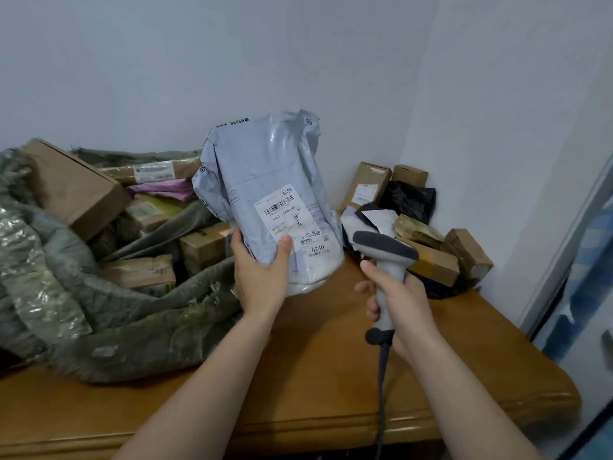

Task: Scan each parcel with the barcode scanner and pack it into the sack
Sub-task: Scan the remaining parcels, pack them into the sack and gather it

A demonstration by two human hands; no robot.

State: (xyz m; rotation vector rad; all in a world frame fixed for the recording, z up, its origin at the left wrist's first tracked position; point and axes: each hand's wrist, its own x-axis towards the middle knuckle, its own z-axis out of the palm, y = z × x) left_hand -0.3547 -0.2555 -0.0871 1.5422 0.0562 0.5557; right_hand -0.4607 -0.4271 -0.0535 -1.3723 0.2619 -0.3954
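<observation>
The wooden surface (315,376) fills my view. Slumped on its left side is the green woven sack (66,287), mouth open, with cartons and mailers inside. I hold the grey poly-mailer parcel (265,180) upright above the middle of the surface, its label (288,217) facing me. Small cartons (428,247) crowd the far right corner. My left hand (262,277) has its grip closed on the parcel's lower edge, thumb in front. My right hand (401,303) has its grip wrapped round the barcode scanner (386,257), whose head is just beside the parcel.
</observation>
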